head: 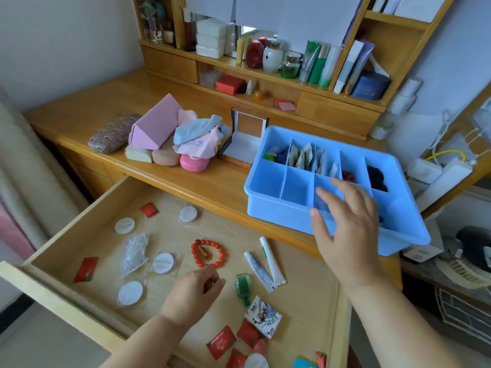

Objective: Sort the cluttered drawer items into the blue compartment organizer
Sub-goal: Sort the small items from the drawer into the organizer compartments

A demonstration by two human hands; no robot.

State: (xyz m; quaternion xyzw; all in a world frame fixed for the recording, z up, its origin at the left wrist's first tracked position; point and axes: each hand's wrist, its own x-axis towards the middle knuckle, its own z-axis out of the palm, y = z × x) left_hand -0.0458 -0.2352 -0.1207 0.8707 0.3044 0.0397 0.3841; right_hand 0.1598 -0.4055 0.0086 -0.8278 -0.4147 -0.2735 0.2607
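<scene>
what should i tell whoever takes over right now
Left hand: in the drawer beside the red bracelet, fingers curled on something small, unclear what.
Right hand: open, over the organizer.
Done: back compartments hold sachets and dark items.
Left: white discs, two tubes, green bottle, red packets, bracelet.

On the counter (79,120) lie a brown case (113,134), a pink case (155,123), folded cloths (198,135) and an open box (245,140). Bottles (272,55) and tubes (317,63) stand on the shelf (265,75) behind.
</scene>
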